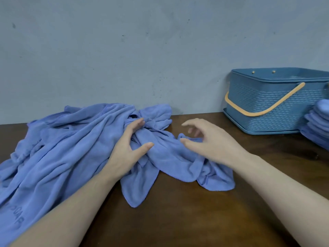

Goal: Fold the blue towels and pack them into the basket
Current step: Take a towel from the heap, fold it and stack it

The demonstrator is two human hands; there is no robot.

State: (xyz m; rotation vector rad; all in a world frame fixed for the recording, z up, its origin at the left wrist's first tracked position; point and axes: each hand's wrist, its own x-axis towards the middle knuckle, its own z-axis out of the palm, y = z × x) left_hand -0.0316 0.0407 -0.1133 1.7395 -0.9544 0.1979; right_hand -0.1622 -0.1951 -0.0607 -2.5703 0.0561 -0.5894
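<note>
**Pulling one towel clear of the heap**

A crumpled blue towel (178, 163) lies on the dark wooden worktop (178, 220), just right of a loose pile of unfolded towels (62, 148) that spreads to the left edge of the view. The left hand (128, 148) rests where towel and pile meet, fingers straight and spread, pressing the cloth rather than gripping it; it looks placed there to hold the heap back so only one piece comes away. The right hand (204, 143) hovers over the towel's far edge with fingers relaxed and slightly curved. It seems to hold nothing, though its fingertips are blurred and may brush the fabric.

The blue basket (267, 104), with its orange handle (263, 107) swung down across the front, stands against the wall at the right, well apart from the hands. A stack of folded towels (316, 125) sits beside it at the frame edge, so folding appears under way while packing is not yet done. The basket's inside is barely visible from here.
</note>
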